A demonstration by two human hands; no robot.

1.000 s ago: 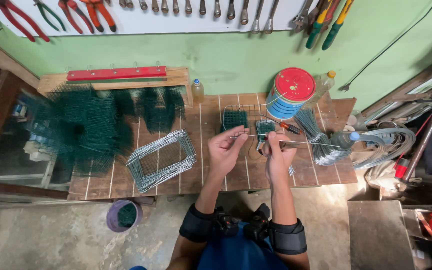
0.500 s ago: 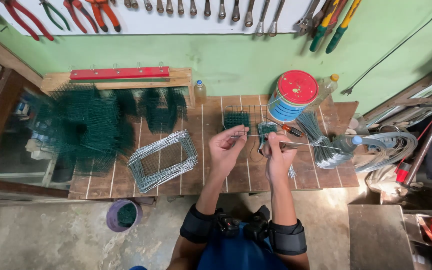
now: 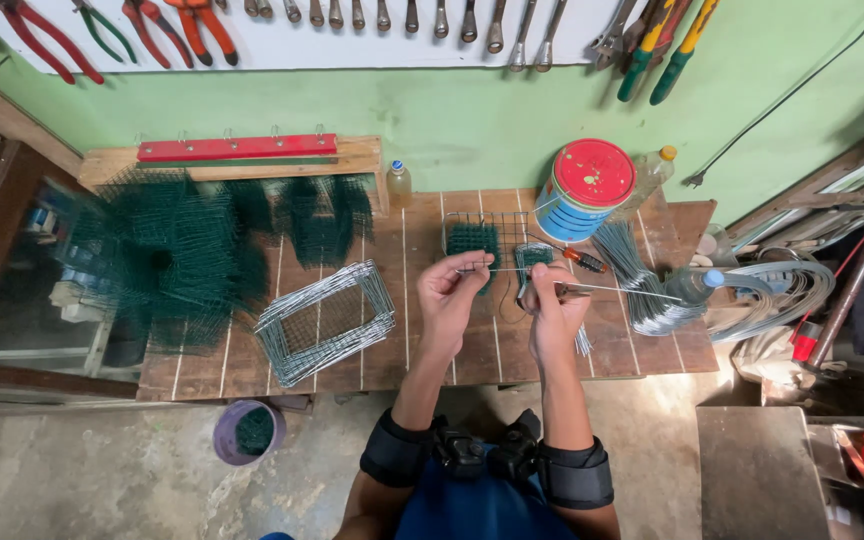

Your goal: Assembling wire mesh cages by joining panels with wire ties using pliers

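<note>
No shift — 2 hands (image 3: 502, 295), 1 wire (image 3: 592, 288)

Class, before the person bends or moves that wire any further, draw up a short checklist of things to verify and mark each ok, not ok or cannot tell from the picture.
1. Both hands on the wire: ok; left hand and right hand pinch it above the bench.
2. Wire's free end clear of the red-lidded can: ok, it points right, below the can.
3. Bench bare under the hands: ok.
4. Spare wires close by: ok, bundle beside the right hand.
5. Firmness of the grip: cannot tell.
</note>
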